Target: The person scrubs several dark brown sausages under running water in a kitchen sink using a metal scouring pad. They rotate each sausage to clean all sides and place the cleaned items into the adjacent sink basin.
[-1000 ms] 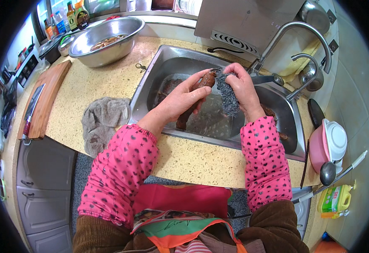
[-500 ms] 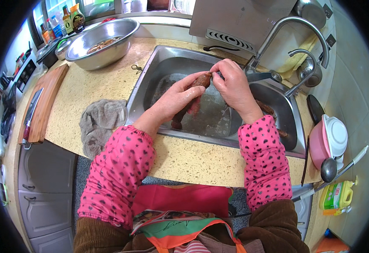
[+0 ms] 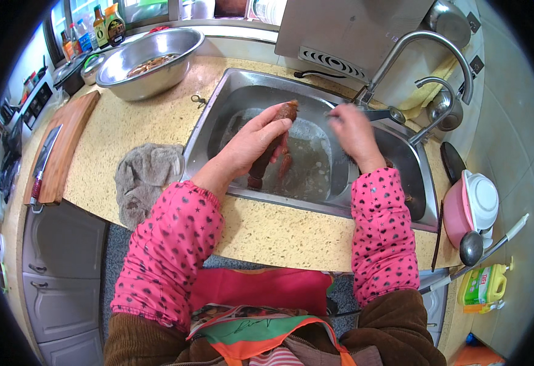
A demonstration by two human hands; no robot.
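My left hand [image 3: 251, 143] is wrapped round a long, reddish-brown root [image 3: 287, 111] with a segmented look, perhaps a lotus root. Its rough upper tip sticks out above my thumb, and its darker lower end [image 3: 255, 181] hangs below my palm; my fingers cover the middle. A thinner reddish piece [image 3: 285, 165] shows just beside it, over the sink. To the right, apart from the root, my right hand [image 3: 353, 133] is above the divider between the basins, its fingers smeared by motion. Beneath both hands is the metal double sink [image 3: 218, 100], with cloudy water in the larger basin.
A large metal bowl [image 3: 142, 82] with brown pieces stands back left. A grey cloth [image 3: 149, 177] lies left of the sink. Farther left, a knife [image 3: 44, 158] rests on a wooden board [image 3: 75, 140]. Curved faucets [image 3: 425, 36] rise behind; a pink basin [image 3: 456, 213] stands right.
My right hand has left the root's tip and moved right and slightly down. My left hand still grips the root, nearly in place. A thin reddish piece now shows beside it.
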